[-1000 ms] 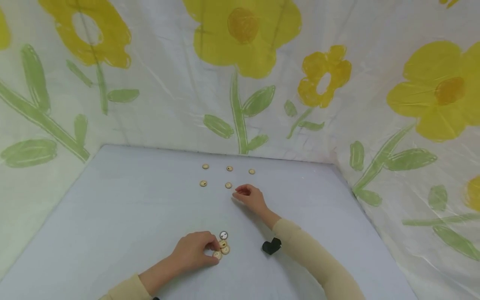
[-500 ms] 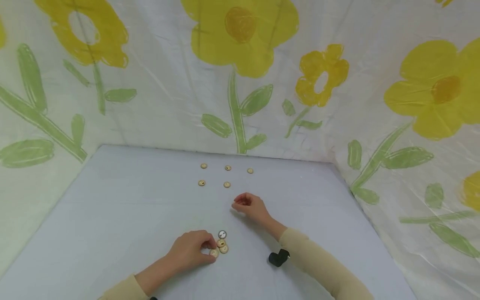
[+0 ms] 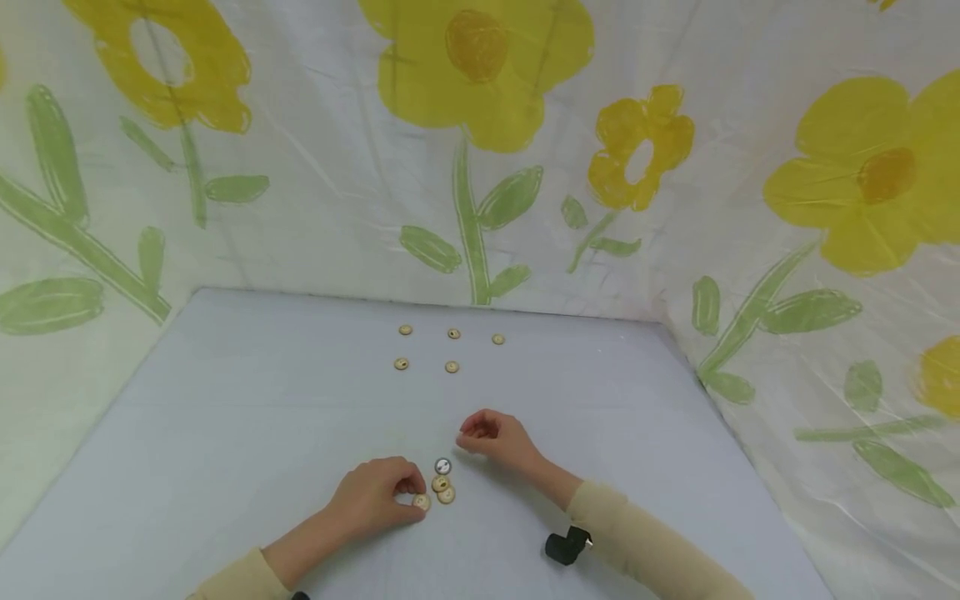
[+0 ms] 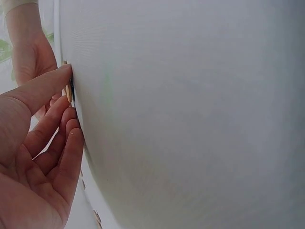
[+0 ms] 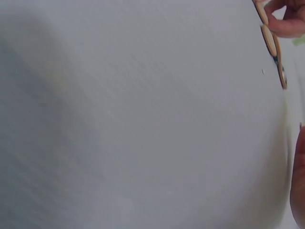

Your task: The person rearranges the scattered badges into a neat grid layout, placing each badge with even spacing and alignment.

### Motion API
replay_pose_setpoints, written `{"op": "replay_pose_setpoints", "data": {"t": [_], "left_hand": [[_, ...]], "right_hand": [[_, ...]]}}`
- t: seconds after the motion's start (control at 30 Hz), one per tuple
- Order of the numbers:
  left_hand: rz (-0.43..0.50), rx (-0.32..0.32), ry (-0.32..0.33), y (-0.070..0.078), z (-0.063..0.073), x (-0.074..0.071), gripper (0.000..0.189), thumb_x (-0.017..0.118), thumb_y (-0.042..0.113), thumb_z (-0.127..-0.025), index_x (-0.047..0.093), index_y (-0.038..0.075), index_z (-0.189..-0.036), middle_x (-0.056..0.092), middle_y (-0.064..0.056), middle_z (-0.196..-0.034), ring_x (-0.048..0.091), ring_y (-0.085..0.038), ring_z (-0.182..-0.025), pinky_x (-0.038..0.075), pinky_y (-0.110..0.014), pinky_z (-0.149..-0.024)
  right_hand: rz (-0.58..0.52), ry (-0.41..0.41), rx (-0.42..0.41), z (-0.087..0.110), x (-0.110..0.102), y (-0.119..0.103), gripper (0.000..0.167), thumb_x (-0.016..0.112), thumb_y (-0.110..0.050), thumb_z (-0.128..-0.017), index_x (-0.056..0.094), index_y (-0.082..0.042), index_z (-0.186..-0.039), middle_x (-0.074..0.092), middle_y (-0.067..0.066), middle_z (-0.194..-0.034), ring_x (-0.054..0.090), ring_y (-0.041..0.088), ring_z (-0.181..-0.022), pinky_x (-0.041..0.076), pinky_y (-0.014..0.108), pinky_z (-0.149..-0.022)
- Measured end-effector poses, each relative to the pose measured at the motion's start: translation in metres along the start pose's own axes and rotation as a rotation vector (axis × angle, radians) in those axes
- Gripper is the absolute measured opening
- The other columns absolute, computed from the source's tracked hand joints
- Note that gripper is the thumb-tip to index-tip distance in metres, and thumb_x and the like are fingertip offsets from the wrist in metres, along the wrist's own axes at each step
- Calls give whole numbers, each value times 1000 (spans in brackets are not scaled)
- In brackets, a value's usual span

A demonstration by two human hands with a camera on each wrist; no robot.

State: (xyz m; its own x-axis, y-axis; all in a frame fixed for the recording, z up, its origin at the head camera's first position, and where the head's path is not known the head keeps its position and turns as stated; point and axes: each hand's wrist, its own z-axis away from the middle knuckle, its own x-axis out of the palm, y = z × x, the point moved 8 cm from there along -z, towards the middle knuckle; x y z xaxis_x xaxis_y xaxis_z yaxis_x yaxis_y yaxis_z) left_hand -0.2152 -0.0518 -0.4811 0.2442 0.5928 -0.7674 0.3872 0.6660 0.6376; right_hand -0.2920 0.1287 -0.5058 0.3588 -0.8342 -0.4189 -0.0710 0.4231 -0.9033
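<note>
My left hand [image 3: 371, 498] pinches a small pale wooden button [image 3: 422, 502] between thumb and fingers at the near part of the table. Seen edge-on in the left wrist view, this button [image 4: 69, 92] sits between the fingertips. Just right of it lies a small cluster: two overlapping tan buttons [image 3: 446, 495] and a silver, dark-rimmed disc [image 3: 442, 466]. Above and right of the cluster my right hand [image 3: 498, 439] hovers with loosely bent fingers, and no object shows in them. Only a sliver of the right hand [image 5: 299, 176] appears in its own wrist view.
Several tan buttons lie spaced in two rows farther back, three behind and two in front, among them a front-row button [image 3: 452, 367]. The pale table [image 3: 247, 417] meets flower-printed curtains [image 3: 322, 208]. A black device [image 3: 567, 546] hangs at the right sleeve.
The right hand has drawn back from beside the far rows toward the near cluster. The left hand has slid its button slightly left, away from the cluster. The view has shifted a little.
</note>
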Motion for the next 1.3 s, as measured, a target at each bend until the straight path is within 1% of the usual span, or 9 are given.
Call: {"op": "replay_pose_setpoints", "data": {"t": [0.33,0.57,0.73,1.0,1.13,1.3], "left_hand": [[10,-18,-14,-1,0,1,20,83,27,-73,65,26,-83,55,16,-76,49,-3,-71,41,-28,-64],[5,2,-3,-2,1,1,21,83,27,-73,65,25,-83,54,16,-75,48,-1,-70,40,-27,-63],[8,2,5,-3,1,1,21,83,28,-72,65,26,-83,53,16,-75,47,0,-70,39,-27,-62],[8,-6,-6,-2,0,1,20,83,28,-73,65,26,-83,53,16,-75,47,-1,-70,39,-27,-63],[14,0,0,-1,1,-1,20,83,27,-73,66,25,-83,53,15,-74,47,-2,-69,38,-26,-62],[17,-4,9,-2,0,-1,20,83,29,-73,66,27,-82,53,16,-74,47,-1,-69,38,-25,-61]], "right_hand": [[7,-45,-20,17,13,-3,18,76,-20,-85,68,-9,-97,66,-2,-85,58,10,-74,46,21,-65],[34,-78,-75,25,21,-7,17,76,-18,-85,68,-9,-96,65,-3,-82,58,8,-72,47,21,-64],[57,-110,-104,27,26,-9,17,77,-18,-84,68,-10,-95,65,-4,-80,58,7,-70,47,21,-63],[145,-133,-170,32,31,-14,17,79,-21,-82,68,-16,-95,64,-8,-80,58,5,-71,49,21,-65],[177,-136,-207,33,34,-17,19,80,-22,-81,68,-16,-95,64,-7,-81,58,5,-73,49,21,-66],[240,-142,-275,36,37,-23,23,81,-28,-80,68,-17,-95,64,-6,-82,57,4,-75,48,20,-67]]}}
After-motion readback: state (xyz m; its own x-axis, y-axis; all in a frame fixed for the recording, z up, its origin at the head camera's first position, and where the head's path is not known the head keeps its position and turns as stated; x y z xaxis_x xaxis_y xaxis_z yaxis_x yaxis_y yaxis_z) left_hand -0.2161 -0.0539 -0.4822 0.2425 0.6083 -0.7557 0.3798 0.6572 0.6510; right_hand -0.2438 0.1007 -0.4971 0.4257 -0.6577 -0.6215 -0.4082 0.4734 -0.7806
